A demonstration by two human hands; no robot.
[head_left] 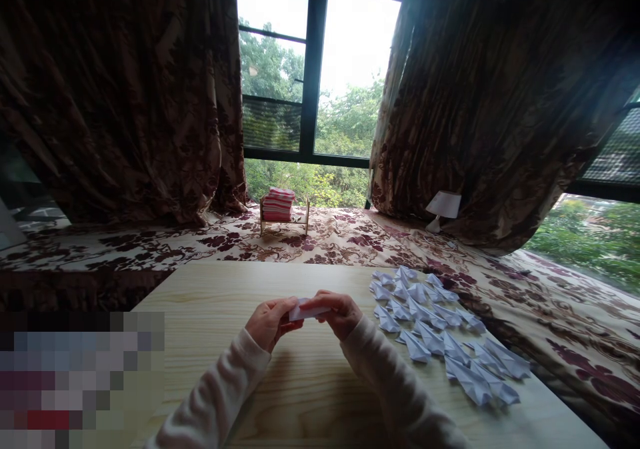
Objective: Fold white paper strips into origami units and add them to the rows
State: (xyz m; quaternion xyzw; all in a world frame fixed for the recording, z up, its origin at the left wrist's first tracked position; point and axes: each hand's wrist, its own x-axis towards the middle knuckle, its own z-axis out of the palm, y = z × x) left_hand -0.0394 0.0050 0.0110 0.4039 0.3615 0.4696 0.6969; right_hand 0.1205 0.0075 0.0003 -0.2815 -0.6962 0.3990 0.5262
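Between my two hands, just above the wooden table (210, 296), is a small piece of folded white paper (303, 312). My left hand (271, 320) pinches its left end between thumb and fingers. My right hand (341, 312) grips the other end, with the index finger lying along the upper edge. Part of the paper is hidden behind the fingers. To the right of my right hand lie several folded white paper pieces (425, 316) with pointed ends, spread in a loose group on the tabletop.
Beyond the table is a ledge (340, 236) under flowered cloth. On it stand a small rack (261, 217) holding folded red-and-white striped cloths (279, 204) and a white-shaded lamp (443, 205). Dark patterned curtains (165, 102) flank a window. The lower left corner is pixelated.
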